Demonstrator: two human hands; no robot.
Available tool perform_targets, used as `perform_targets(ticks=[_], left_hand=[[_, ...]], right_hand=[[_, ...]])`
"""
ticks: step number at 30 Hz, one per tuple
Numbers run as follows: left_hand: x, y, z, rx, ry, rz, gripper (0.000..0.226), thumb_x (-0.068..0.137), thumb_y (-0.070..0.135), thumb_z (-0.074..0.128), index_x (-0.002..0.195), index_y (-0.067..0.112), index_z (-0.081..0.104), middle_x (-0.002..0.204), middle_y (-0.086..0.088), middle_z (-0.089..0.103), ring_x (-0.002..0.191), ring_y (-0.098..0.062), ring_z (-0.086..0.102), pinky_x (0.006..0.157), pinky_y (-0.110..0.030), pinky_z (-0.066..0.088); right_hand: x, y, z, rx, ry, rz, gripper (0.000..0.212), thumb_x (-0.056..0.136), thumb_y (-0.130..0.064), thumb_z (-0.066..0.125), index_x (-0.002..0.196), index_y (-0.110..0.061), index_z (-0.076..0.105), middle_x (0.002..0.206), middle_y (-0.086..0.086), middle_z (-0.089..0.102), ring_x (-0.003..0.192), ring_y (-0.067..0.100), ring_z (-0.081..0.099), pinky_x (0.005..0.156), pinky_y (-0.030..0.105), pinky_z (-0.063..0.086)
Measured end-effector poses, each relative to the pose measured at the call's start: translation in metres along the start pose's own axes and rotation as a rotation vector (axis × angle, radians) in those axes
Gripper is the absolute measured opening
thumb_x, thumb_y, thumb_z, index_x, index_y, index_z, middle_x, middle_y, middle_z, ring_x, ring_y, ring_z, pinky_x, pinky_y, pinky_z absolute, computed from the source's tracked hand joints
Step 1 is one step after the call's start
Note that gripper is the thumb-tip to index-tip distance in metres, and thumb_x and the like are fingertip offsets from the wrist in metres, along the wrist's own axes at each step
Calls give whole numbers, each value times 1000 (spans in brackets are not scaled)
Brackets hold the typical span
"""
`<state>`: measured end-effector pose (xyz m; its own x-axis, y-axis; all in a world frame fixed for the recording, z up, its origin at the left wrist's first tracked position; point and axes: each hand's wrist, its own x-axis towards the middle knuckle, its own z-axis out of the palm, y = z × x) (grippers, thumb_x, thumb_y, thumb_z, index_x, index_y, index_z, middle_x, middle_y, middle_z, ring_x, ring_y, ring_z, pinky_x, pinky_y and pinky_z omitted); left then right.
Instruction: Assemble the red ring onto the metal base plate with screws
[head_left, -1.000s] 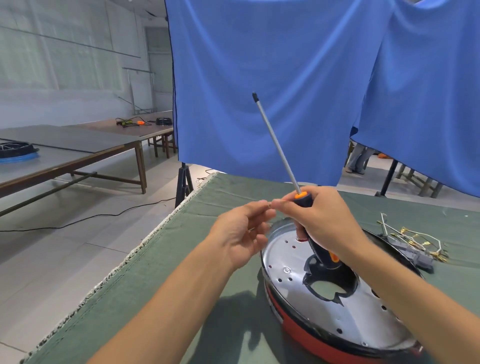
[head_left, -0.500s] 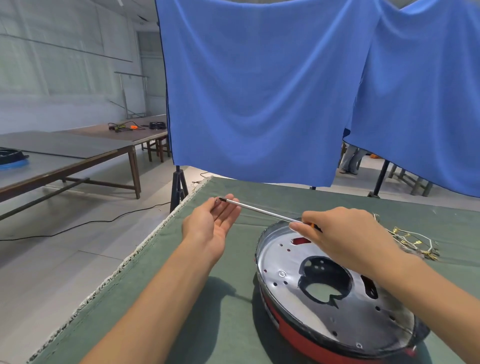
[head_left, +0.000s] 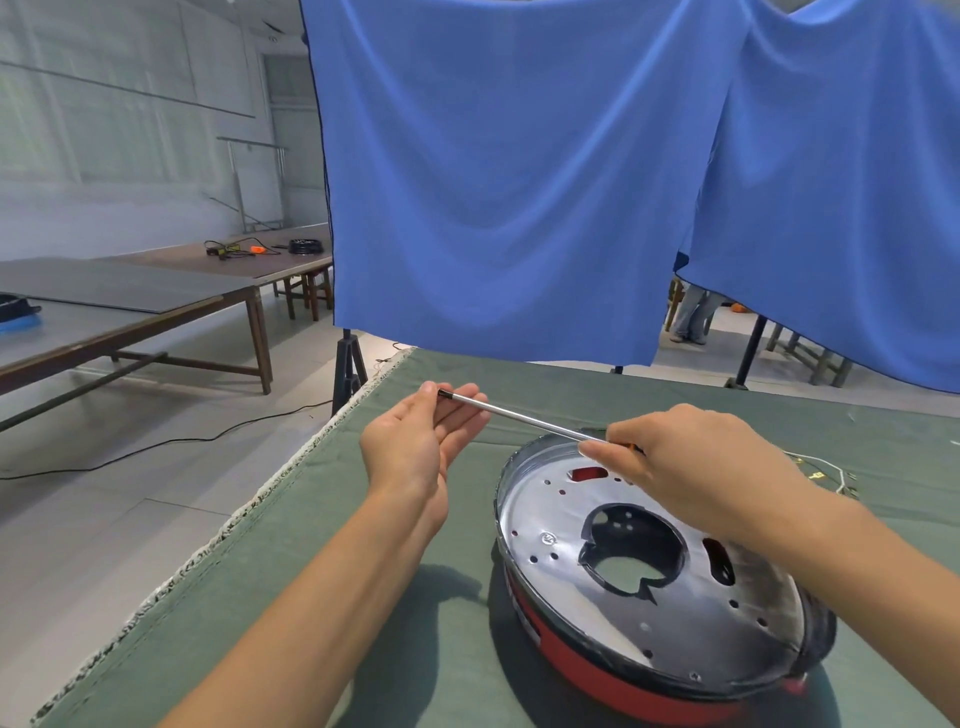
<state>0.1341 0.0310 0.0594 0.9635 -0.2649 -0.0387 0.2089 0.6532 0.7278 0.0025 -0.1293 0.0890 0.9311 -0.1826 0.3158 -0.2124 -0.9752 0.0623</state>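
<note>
Green cloth covers my tabletop (head_left: 322, 597), blue curtains (head_left: 519, 182) hang just behind it, and long wooden tables (head_left: 156, 306) stand off left on a pale floor. My right hand (head_left: 691, 467) grips the screwdriver (head_left: 524, 420) over the plate (head_left: 571, 525); my left hand (head_left: 415, 441) is open, palm up, fingers at its tip. The plate sits on the red ring (head_left: 597, 675), front right. No readable writing.

Both arms reach forward. The left hand (head_left: 415, 441) is held up with its palm open and its fingers almost straight. The right hand (head_left: 691, 467) is curled tight, knuckles up.
</note>
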Motion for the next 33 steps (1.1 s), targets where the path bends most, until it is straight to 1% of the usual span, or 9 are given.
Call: perform_targets(ticks=[3,6,12,16,20,23,26,29,33], left_hand=[[-5,-7,0,35,-9,4,27,99,8,47,76,-1,57,65,-14,71,59,-23,71,55,-30,59],[-6,-16,-1,113,-10,-5,27,99,8,47,75,0,57,63,-13,71,56,-20,70,53,-28,59],[-2,-24,-7,409,-29,-45,31,100,20,45,79,8,63,63,-1,72,75,-14,65,72,-30,49],[6,-24,-16,700,30,-169,34,98,39,44,93,10,59,79,-4,61,70,-17,51,63,-29,40],[-6,-29,-24,1249,-229,-418,37,87,49,56,84,12,52,69,-4,52,52,-15,47,52,-21,39],[-11,-28,-12,1451,-357,-465,17,85,27,53,82,11,55,72,-7,54,58,-20,54,56,-27,51],[-9,-20,0,1337,-361,-505,10,84,16,45,82,9,53,69,-11,55,54,-25,57,69,-42,57],[-9,-16,1,1048,-316,-500,12,85,20,56,89,9,54,72,-9,55,46,-21,55,66,-46,57],[-12,-10,3,662,-339,-460,39,79,43,67,103,12,70,103,-13,71,82,-27,67,76,-39,58]], right_hand=[[-1,7,-2,166,-162,63,54,88,-68,31,53,-33,53,47,-20,53,44,3,45,49,25,34],[-3,14,5,263,-242,92,59,87,-67,35,60,-21,59,44,-18,51,41,3,45,50,27,37],[-12,21,17,279,-221,129,62,86,-70,34,61,-18,59,46,-16,53,44,1,47,50,27,37],[-18,26,22,304,-185,169,61,87,-68,35,62,-18,59,44,-10,52,42,4,46,53,29,38],[-22,30,21,331,-147,207,59,88,-65,39,63,-16,61,40,-9,50,44,8,47,53,29,40],[-23,30,20,352,-130,220,59,90,-64,39,63,-16,61,40,-14,50,39,4,44,50,28,37],[-24,32,19,374,-93,222,59,89,-65,38,62,-17,61,42,-16,51,42,4,46,50,28,37],[-28,35,15,401,-54,207,59,88,-65,37,62,-17,60,46,-18,54,45,3,49,50,28,37],[-32,37,8,407,10,191,58,87,-66,36,59,-20,57,47,-9,54,47,5,50,51,29,38]])
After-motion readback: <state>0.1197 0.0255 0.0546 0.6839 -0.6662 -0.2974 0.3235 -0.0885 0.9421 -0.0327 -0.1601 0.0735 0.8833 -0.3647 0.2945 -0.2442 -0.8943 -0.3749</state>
